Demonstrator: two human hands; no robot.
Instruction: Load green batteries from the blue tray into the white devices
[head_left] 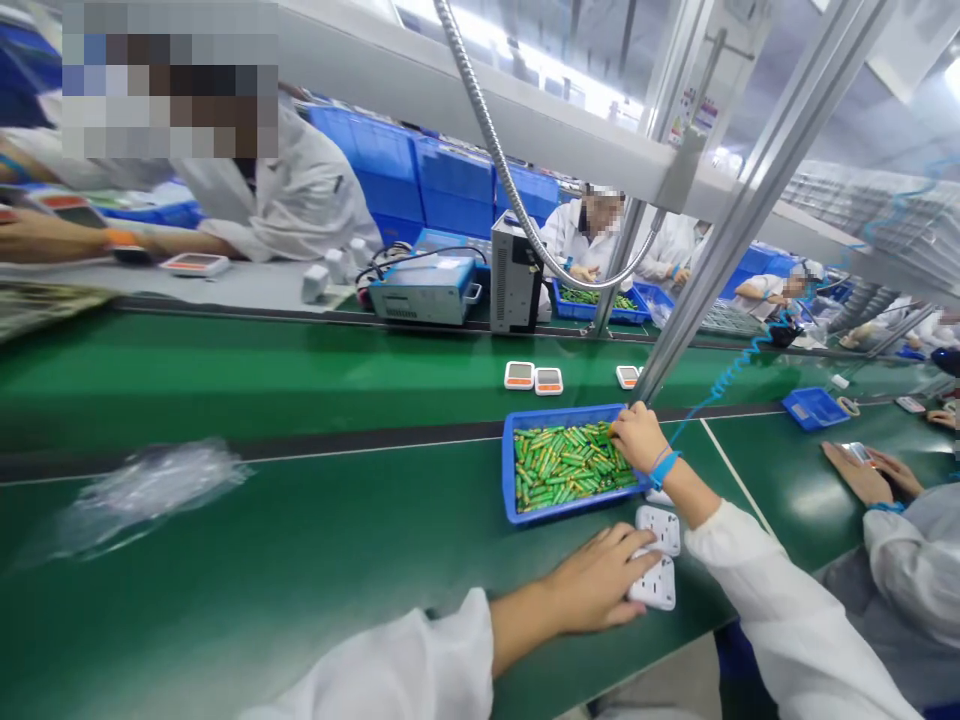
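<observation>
My left hand (600, 578) rests at the left side of a small white device housing (660, 588). Its thumb lies along the lower edge and its fingers reach over the top, holding the housing on the table. Just above lies a second white housing (663, 530), touched by some of the fingertips; both show open compartments. My right hand (639, 437), with a blue wristband (664, 470), is over the right end of a blue bin (511, 480). Green batteries (566, 465) fill that bin. The right fingers are pinched together; what sits between them is too small to make out.
Crumpled clear plastic (161, 490) lies at left on the green table. White-and-orange devices (519, 376) sit on the belt (375, 365) beyond. A metal post (720, 260) rises behind my right hand. A co-worker's hands (862, 470) are at right, near a small blue tray (814, 408).
</observation>
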